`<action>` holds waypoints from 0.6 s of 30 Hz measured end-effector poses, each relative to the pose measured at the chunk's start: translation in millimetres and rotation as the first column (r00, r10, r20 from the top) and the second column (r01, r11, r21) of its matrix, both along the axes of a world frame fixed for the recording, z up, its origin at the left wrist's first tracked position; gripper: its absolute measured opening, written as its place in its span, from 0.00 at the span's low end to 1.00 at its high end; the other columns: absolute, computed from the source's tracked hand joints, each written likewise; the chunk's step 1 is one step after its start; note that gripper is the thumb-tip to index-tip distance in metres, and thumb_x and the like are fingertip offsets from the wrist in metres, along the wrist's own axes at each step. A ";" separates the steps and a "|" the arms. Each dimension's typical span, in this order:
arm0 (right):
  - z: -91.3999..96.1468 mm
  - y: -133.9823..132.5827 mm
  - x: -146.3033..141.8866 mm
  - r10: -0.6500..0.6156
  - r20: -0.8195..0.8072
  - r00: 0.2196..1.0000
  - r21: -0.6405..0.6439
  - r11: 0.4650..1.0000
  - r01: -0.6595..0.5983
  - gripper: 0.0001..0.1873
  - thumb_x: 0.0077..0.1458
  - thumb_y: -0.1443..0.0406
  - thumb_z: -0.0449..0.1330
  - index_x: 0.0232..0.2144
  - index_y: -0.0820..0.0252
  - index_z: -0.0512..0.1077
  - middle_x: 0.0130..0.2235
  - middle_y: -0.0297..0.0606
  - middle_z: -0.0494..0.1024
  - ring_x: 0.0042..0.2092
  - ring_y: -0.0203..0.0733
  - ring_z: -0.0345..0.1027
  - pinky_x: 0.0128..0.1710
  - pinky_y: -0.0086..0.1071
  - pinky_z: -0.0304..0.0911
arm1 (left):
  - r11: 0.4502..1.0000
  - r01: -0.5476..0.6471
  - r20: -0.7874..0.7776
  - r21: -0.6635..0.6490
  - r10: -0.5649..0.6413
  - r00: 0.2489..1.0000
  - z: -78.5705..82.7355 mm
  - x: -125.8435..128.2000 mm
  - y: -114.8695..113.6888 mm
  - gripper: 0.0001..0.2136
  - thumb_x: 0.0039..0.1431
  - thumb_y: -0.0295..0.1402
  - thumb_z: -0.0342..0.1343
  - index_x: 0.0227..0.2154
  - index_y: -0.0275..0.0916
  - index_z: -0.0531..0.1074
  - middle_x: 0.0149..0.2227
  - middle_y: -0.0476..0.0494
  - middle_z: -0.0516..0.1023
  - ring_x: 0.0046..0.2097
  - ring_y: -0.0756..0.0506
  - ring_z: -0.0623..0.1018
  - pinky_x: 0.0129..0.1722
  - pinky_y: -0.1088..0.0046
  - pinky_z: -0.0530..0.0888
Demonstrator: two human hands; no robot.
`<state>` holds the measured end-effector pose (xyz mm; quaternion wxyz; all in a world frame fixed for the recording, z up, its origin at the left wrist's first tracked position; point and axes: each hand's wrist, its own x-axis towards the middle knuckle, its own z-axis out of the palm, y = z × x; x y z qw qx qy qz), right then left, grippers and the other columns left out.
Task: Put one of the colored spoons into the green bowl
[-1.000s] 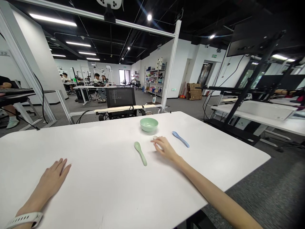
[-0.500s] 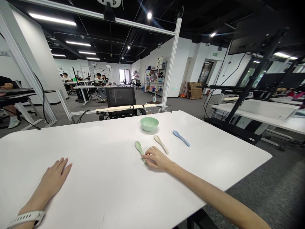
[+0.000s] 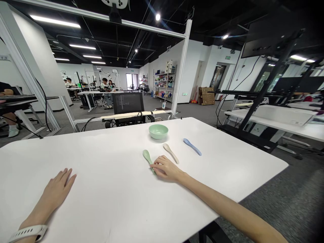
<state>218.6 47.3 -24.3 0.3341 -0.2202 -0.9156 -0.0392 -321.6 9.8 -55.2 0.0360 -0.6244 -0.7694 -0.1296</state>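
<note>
A green spoon (image 3: 146,155) lies on the white table with its bowl end pointing away from me. My right hand (image 3: 165,168) is at its handle, index finger across it and thumb close by, fingers closed in a pinch. To the right of it rests a beige spoon (image 3: 171,154), just beyond my knuckles. Farther right is a blue spoon (image 3: 192,147). Behind the spoons stands a green bowl (image 3: 158,132), upright. At the left, my left hand (image 3: 56,189) lies flat on the tabletop, fingers stretched out, holding nothing; a white band (image 3: 29,232) circles that wrist.
The white table (image 3: 101,202) has its right edge under my right forearm. Beyond its far edge are a black chair (image 3: 128,103) and a metal frame (image 3: 181,67). A black stand (image 3: 258,98) is off to the right. Several people sit at desks in the background.
</note>
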 end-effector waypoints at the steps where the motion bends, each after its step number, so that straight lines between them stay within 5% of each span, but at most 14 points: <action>1: 0.2 -0.2 -0.1 -0.002 0.001 1.000 -0.001 1.000 0.002 0.14 0.70 0.68 0.56 0.50 0.59 0.80 0.39 0.43 0.81 0.41 0.45 0.73 0.47 0.43 0.68 | 1.000 -0.009 0.017 -0.012 0.009 1.000 0.9 0.7 -0.4 0.42 0.64 0.51 0.30 0.68 0.23 0.64 0.73 0.24 0.64 0.75 0.28 0.62 0.72 0.42 0.60; 18: 0.7 -0.3 1.1 -0.022 0.007 1.000 -0.018 1.000 0.022 0.13 0.70 0.68 0.56 0.50 0.58 0.79 0.39 0.42 0.81 0.41 0.44 0.73 0.47 0.42 0.68 | 0.999 -0.017 0.043 -0.030 0.018 0.999 0.2 0.3 1.2 0.43 0.64 0.51 0.29 0.69 0.22 0.62 0.75 0.24 0.62 0.76 0.28 0.60 0.73 0.43 0.59</action>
